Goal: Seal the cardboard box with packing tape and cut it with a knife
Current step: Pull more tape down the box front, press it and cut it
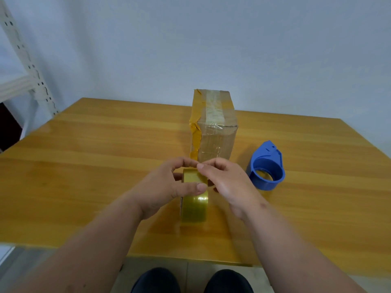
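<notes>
Far to the left a white metal shelf frame (25, 66) stands by the wall. My left hand (167, 187) holds the tape roll (194, 199) steady on the desk (84, 166). My thumb lies across the front of the roll and my fingers curl over its top, so this grip is clenched on the roll. My right hand (226, 182) is just beside it. Its thumb and first finger pinch at the top of the roll, where I think the loose tape end is. The pinch is closed, but I cannot tell if it has the end yet.

The cardboard box (213, 127) stands just behind my hands, with old tape on it. To the right sits a blue tape cutter (267, 170), untouched.

I think I am on the first step, finding the tape end. Next I need to peel it up and pull a strip toward the box.
</notes>
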A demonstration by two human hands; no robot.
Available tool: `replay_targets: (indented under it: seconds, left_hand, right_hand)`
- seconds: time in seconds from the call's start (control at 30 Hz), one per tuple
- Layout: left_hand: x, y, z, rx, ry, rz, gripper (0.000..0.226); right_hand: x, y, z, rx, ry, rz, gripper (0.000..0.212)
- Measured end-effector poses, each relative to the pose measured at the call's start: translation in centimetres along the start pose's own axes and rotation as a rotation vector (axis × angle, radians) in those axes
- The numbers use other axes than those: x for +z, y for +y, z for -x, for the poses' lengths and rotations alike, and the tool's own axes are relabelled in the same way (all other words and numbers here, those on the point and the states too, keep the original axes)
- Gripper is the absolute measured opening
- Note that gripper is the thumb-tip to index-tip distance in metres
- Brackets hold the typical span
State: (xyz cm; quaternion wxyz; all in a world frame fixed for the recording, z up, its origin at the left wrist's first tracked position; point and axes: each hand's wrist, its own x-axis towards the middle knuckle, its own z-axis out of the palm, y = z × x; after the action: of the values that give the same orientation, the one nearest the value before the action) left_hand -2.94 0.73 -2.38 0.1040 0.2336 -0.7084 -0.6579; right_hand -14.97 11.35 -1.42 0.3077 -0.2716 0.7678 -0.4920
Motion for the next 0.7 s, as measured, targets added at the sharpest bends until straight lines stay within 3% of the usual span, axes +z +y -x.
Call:
replay_targets:
  seconds: [0.2, 0.37, 0.47, 0.7]
  left_hand:
    - [-0.4, -0.5, -0.1, 0.019, -0.028, -0.021, 0.055]
    - [-0.3, -0.3, 0.1, 0.022, -0.006, -0.041, 0.073]
    - [-0.5, -0.8, 0.2, 0.009, -0.002, 0.083, 0.09]
    - [0.3, -0.6, -0.9, -0.066, 0.199, 0.167, 0.015]
  right_hand:
    - [0.0, -0.5, -1.1, 0.12, -0.014, -0.183, 0.006]
    - [0.4, -0.8, -1.2, 0.04, 0.044, -0.078, 0.009]
    - [0.7, -0.7, -1.2, -0.008, 0.082, 0.008, 0.012]
    - [1.0, -0.9, -1.0, -0.157, 0.118, 0.275, 0.02]
